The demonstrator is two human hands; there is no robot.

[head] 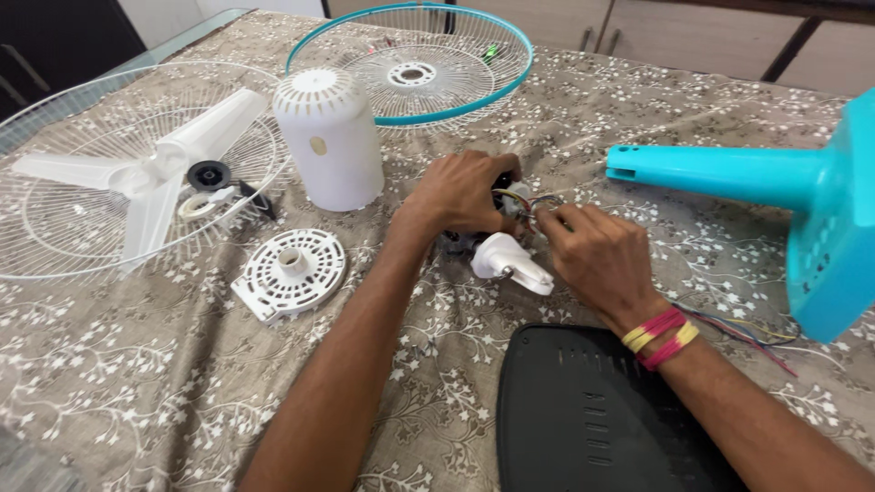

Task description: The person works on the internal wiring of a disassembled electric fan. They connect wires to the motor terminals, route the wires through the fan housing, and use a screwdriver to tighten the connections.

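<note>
Two hands, left (pixel 465 193) and right (pixel 597 255), each grip pinching the motor (pixel 507 205) and wires (pixel 540 202) above a floral-clothed desk (pixel 182 383)

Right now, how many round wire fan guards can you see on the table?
2. A white guard lies at far left with the blade on it; a teal-rimmed guard lies at the top centre. None seems hidden.

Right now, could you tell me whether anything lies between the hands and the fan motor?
Nothing visible does: the left hand already grips the motor, and the right hand pinches its wires.
</note>
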